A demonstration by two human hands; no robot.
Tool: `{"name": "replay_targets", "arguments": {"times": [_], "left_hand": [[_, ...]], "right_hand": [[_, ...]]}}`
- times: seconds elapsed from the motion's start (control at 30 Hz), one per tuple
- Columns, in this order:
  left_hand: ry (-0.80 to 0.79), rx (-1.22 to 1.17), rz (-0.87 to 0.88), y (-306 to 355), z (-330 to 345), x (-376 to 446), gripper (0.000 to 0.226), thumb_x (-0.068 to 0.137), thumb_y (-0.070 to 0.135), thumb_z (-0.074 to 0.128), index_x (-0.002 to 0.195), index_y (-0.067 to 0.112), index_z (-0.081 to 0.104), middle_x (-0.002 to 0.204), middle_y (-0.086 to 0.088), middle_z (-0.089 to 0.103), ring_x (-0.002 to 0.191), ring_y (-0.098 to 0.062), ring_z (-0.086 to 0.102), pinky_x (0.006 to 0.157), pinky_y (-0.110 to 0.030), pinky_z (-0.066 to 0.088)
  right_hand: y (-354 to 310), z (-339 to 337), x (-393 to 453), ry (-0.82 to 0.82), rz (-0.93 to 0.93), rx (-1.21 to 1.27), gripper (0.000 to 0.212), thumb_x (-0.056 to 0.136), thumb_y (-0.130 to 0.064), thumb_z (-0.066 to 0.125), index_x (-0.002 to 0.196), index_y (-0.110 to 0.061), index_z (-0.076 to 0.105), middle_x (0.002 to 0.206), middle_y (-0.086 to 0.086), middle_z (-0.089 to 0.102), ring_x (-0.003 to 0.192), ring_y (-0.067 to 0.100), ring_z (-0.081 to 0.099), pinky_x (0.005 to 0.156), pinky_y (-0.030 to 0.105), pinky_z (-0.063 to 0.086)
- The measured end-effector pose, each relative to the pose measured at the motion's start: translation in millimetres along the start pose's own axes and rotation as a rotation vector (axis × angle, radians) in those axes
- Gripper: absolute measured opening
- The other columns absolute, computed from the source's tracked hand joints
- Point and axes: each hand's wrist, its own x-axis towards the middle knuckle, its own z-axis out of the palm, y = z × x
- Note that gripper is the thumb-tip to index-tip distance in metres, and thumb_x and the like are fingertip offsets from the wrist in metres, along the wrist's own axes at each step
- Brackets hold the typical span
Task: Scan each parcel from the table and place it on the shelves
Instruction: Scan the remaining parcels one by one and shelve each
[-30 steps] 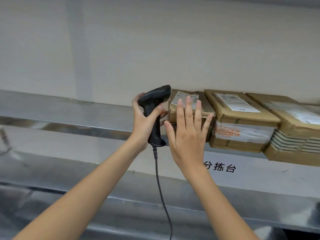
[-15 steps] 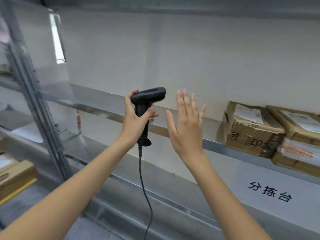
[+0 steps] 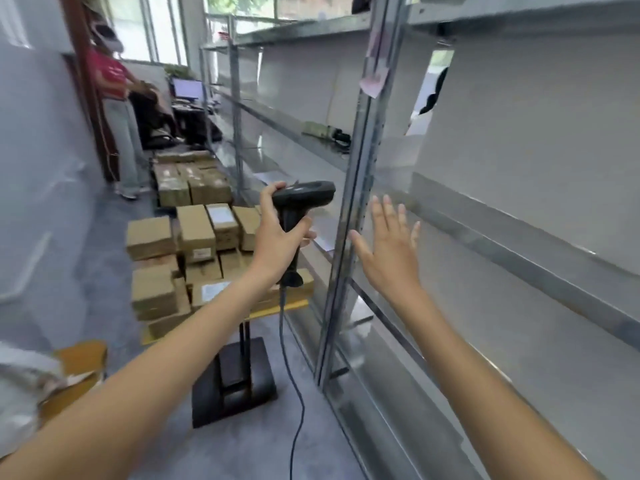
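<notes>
My left hand (image 3: pixel 277 237) grips the handle of a black barcode scanner (image 3: pixel 301 199), whose cable (image 3: pixel 294 393) hangs down to the floor. To its right, my right hand (image 3: pixel 391 247) is raised with straight, spread fingers and holds nothing, just beside a metal shelf upright (image 3: pixel 349 209). Several brown cardboard parcels (image 3: pixel 194 244) are piled on a small table (image 3: pixel 294 304) behind and left of my left hand. The grey metal shelves (image 3: pixel 519 251) run along the right side.
The table stands on a black pedestal base (image 3: pixel 235 379). More parcels (image 3: pixel 190 181) lie farther back. A person in a red top (image 3: pixel 114 109) stands at the far left near a desk with a monitor (image 3: pixel 188 89). A grey wall closes the left side.
My view has swung left, away from the parcels on the shelf, to the aisle and the parcel table. Both hands keep their pose; the right hand has left the shelved parcel.
</notes>
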Motion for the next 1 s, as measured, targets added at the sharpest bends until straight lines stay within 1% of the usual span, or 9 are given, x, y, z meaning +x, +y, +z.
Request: {"name": "replay_targets", "arguments": {"times": [0.07,0.13,0.2,0.3,0.43,0.5,0.7,0.9,1.0], "left_hand": [[0.084,0.052,0.014,-9,-47,5,0.055,0.097,0.001,0.064,0.14,0.019,0.033,0.113,0.014,0.064,0.075,-0.023,0.074,0.077,-0.041,0.064],[0.149,0.105,0.008,-16,-89,7,0.056,0.097,0.002,0.065,0.141,0.018,0.033,0.116,0.008,0.063,0.077,-0.028,0.075,0.079,-0.041,0.062],[0.194,0.142,-0.002,-24,-127,7,0.057,0.097,0.003,0.065,0.14,0.021,0.033,0.124,-0.004,0.059,0.076,-0.023,0.074,0.074,-0.034,0.062],[0.247,0.221,-0.026,-41,-177,3,0.058,0.097,0.006,0.066,0.14,0.026,0.033,0.123,0.011,0.053,0.074,-0.017,0.074,0.073,-0.027,0.061],[0.333,0.261,-0.08,-64,-222,-1,0.057,0.097,0.002,0.064,0.136,0.031,0.035,0.126,0.005,0.05,0.078,-0.005,0.073,0.067,-0.021,0.06],[0.376,0.26,-0.107,-74,-236,-1,0.057,0.097,0.002,0.063,0.136,0.032,0.035,0.122,0.01,0.051,0.076,-0.007,0.073,0.065,-0.019,0.059],[0.482,0.298,-0.197,-114,-273,4,0.056,0.098,0.004,0.063,0.133,0.038,0.033,0.13,-0.008,0.054,0.072,-0.012,0.073,0.065,-0.021,0.06],[0.595,0.358,-0.329,-169,-308,15,0.055,0.098,0.005,0.063,0.132,0.037,0.033,0.131,-0.011,0.056,0.074,-0.022,0.074,0.08,-0.041,0.063],[0.631,0.379,-0.363,-194,-319,29,0.055,0.098,0.006,0.063,0.13,0.039,0.033,0.126,-0.011,0.059,0.071,-0.017,0.073,0.073,-0.033,0.062]], "right_hand": [[-39,33,14,-0.047,-0.062,0.031,0.071,0.104,-0.051,0.037,0.162,-0.024,0.005,0.17,0.0,0.0,0.156,0.024,-0.005,0.122,0.049,-0.01],[-75,64,24,-0.098,-0.107,0.07,0.071,0.104,-0.051,0.036,0.161,-0.024,0.005,0.17,0.0,0.0,0.156,0.024,-0.004,0.122,0.049,-0.008],[-105,93,29,-0.143,-0.135,0.097,0.071,0.104,-0.051,0.037,0.161,-0.024,0.006,0.17,0.001,0.001,0.156,0.025,-0.003,0.122,0.05,-0.007],[-144,134,29,-0.216,-0.171,0.132,0.071,0.104,-0.05,0.039,0.162,-0.023,0.008,0.17,0.002,0.002,0.156,0.027,-0.002,0.123,0.052,-0.004],[-177,181,28,-0.322,-0.207,0.151,0.072,0.103,-0.053,0.039,0.161,-0.024,0.007,0.17,0.002,0.002,0.156,0.028,-0.003,0.122,0.054,-0.003],[-187,201,32,-0.365,-0.215,0.151,0.073,0.103,-0.054,0.039,0.162,-0.024,0.007,0.17,0.001,0.001,0.156,0.029,-0.003,0.123,0.053,-0.004],[-206,259,46,-0.505,-0.258,0.199,0.072,0.103,-0.052,0.04,0.162,-0.025,0.006,0.17,0.002,0.0,0.156,0.028,-0.005,0.122,0.053,-0.006],[-228,323,63,-0.663,-0.292,0.243,0.072,0.104,-0.049,0.04,0.162,-0.024,0.004,0.169,0.002,-0.004,0.155,0.027,-0.008,0.123,0.052,-0.006],[-237,353,78,-0.725,-0.299,0.276,0.072,0.104,-0.047,0.042,0.162,-0.023,0.006,0.169,0.003,-0.003,0.155,0.027,-0.007,0.122,0.052,-0.006]]}}
